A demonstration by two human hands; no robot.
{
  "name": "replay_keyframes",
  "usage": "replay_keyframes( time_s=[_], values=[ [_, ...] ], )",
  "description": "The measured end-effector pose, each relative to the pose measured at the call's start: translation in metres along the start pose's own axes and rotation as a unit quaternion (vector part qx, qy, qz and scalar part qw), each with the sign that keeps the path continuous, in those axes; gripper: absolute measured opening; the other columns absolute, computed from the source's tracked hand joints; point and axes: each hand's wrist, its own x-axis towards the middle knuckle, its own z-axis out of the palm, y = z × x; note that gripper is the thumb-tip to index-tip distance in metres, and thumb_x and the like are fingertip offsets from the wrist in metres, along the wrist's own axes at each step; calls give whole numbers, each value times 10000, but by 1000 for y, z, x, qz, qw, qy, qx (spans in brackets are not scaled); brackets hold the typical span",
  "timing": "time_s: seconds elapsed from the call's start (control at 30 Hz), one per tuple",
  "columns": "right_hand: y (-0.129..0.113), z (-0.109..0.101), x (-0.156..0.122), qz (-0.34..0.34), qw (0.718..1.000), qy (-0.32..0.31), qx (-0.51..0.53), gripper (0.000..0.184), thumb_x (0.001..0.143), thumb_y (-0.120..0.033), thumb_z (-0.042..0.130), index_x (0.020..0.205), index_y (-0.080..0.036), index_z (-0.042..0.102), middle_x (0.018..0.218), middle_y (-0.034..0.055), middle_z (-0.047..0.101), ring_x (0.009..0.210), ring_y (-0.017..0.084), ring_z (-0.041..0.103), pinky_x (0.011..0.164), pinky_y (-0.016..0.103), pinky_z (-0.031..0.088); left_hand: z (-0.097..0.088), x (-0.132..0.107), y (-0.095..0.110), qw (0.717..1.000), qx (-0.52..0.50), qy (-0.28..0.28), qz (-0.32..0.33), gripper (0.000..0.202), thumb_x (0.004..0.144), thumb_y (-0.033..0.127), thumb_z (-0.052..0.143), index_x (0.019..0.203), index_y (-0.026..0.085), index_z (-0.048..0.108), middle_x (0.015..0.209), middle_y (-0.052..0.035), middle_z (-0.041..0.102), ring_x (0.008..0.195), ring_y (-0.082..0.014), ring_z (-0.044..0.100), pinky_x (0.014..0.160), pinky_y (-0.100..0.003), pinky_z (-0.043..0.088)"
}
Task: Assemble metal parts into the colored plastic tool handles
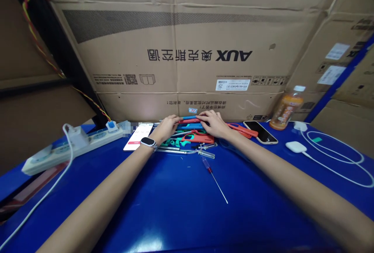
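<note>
A heap of long-nosed lighters with orange (201, 138), green and blue handles lies at the back of the blue table. On top, a slim blue handle (189, 117) rests against a red handle (189, 121). My left hand (166, 128) closes its fingertips on the left ends of these two handles. At their right ends, the fingers of my right hand (214, 123) curl over them. Parts of the heap are hidden under both hands. Clear-handled screwdrivers (206, 154) lie at the heap's front edge. Closer to me is a screwdriver with a purple-red handle (207, 164).
A large cardboard box (198, 66) stands behind the table. At left are a white power strip (96, 140) and a lit phone (136, 136). A dark phone (261, 132), an orange drink bottle (288, 108) and a white charger with a looped cable (296, 147) are at right.
</note>
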Motion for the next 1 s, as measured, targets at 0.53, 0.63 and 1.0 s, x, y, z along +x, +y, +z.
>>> replay_keyframes(
  time_s=[0.53, 0.63, 1.0],
  values=[
    [-18, -26, -87, 84, 992, 58, 79, 352, 934, -207, 428, 1242, -221, 598, 1225, 109, 590, 1163, 258, 508, 976, 448, 408, -14, -26, 76, 991, -50, 16, 121, 176, 971, 229, 485, 1051, 189, 636, 1090, -86, 633, 1034, -235, 595, 915, -405, 490],
    [-10, -35, -116, 143, 988, 24, 48, 375, 903, -241, 504, 1269, -195, 570, 1271, 129, 577, 1212, 275, 497, 1006, 465, 392, 2, -11, 99, 987, -50, -32, 151, 174, 968, 219, 489, 1051, 186, 638, 1075, -87, 632, 1037, -239, 595, 903, -387, 490],
    [5, -45, -145, 197, 978, -52, 42, 386, 863, -280, 609, 1237, -189, 573, 1089, 91, 678, 1082, 261, 582, 946, 439, 399, 55, 51, 142, 974, 5, -128, 188, 285, 811, 193, 647, 1095, 180, 629, 1136, -121, 637, 1066, -282, 597, 948, -410, 459]
  ],
)
